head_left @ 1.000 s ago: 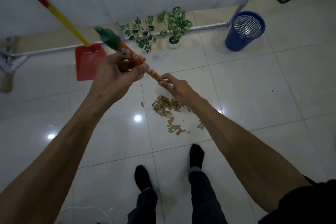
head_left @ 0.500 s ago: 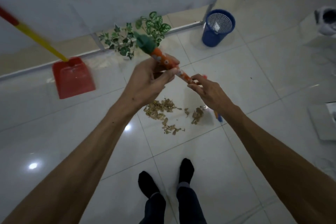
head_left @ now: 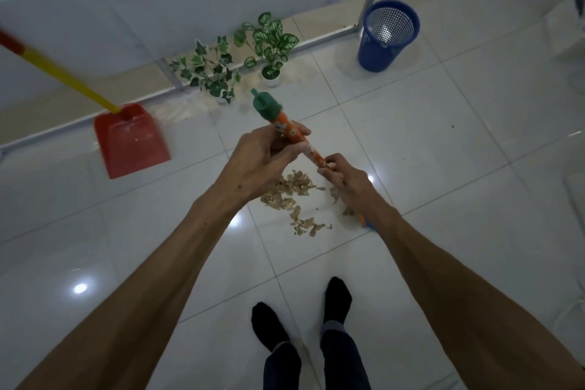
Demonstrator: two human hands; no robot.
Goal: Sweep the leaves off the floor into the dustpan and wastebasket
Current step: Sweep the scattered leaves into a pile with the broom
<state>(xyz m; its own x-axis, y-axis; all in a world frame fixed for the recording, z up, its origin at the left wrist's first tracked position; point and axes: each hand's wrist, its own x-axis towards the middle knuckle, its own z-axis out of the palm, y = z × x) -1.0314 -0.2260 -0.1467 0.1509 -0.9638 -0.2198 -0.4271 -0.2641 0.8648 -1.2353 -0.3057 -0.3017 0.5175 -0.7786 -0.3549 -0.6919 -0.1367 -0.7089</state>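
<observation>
While both hands, left hand and right hand, are gripping the carrot-patterned broom handle, you are gathering dry leaves; next, steering them toward the red dustpan.

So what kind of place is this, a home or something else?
Probably an indoor room in a home or small office, though I can't be certain: a glossy white tiled floor, two small potted plants by the wall, and a blue mesh wastebasket beside a red dustpan.

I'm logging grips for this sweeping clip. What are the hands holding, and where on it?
Both hold the broom handle: the left hand grips its upper part just below the green cap, and the right hand grips it lower down.
</observation>
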